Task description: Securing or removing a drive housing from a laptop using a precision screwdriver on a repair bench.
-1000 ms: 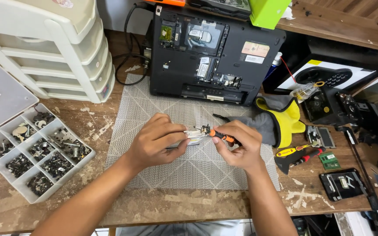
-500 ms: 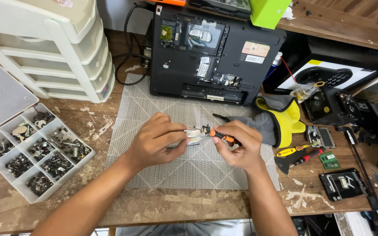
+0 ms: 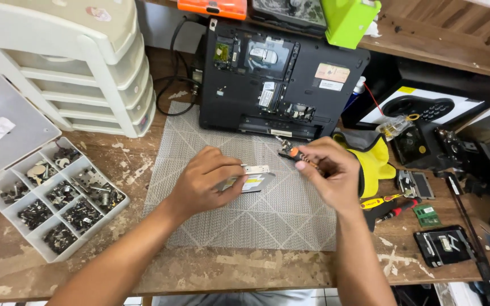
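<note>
My left hand (image 3: 206,181) grips a flat silver drive (image 3: 252,179) with a yellow label, holding it just above the grey woven mat (image 3: 245,218). My right hand (image 3: 325,173) holds a small screwdriver (image 3: 293,153) with an orange and black handle, its tip a little to the right of the drive and apart from it. Behind both hands lies an upturned black laptop (image 3: 279,85) with its bottom panels open.
A white parts tray (image 3: 52,195) with several compartments of screws sits at the left. White plastic drawers (image 3: 69,68) stand at the back left. Yellow-and-black gloves (image 3: 372,161), screwdrivers (image 3: 392,207), a green memory module (image 3: 426,215) and a black drive (image 3: 443,246) lie at the right.
The screwdriver tip has pulled away from the drive to the right. The left hand still holds the drive in about the same place.
</note>
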